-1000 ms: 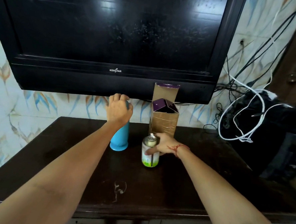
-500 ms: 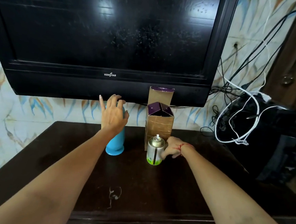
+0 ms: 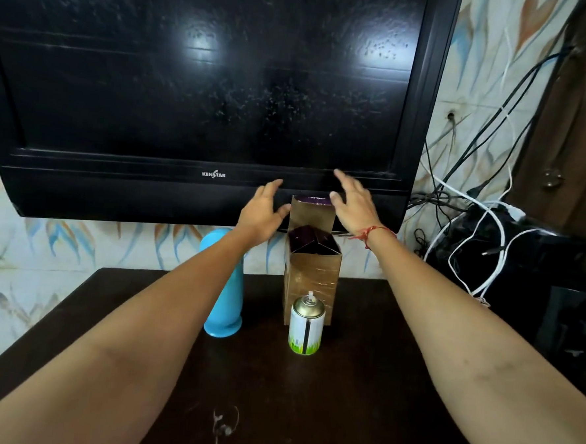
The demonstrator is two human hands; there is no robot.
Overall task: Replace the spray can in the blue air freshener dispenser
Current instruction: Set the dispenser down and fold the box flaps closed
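Head view is giving me both forearms reaching out over the dark table (image 3: 358, 414). I am seeing my left hand (image 3: 263, 213) raised with its fingers spread and loose, gripping nothing, just left of the upright flap of the cardboard box (image 3: 312, 281). My right hand (image 3: 352, 205) is hovering on the other side of that flap, fingers also splayed and empty, a red thread (image 3: 373, 232) circling the wrist. I cannot tell whether either hand is actually touching the flap.

The blue air freshener dispenser (image 3: 225, 303) is standing upright on the table near its back edge, left of the box and partly hidden behind my left forearm. The spray can (image 3: 306, 327) is standing upright just in front of the box, nozzle up, white body with a green band at the bottom, apart from the dispenser and from both hands. The box is sitting open at the top, its dark inner flaps folded inward.

Behind everything a black television (image 3: 203, 96) is filling the wall, and a tangle of white and black cables (image 3: 472, 233) is hanging at the right.
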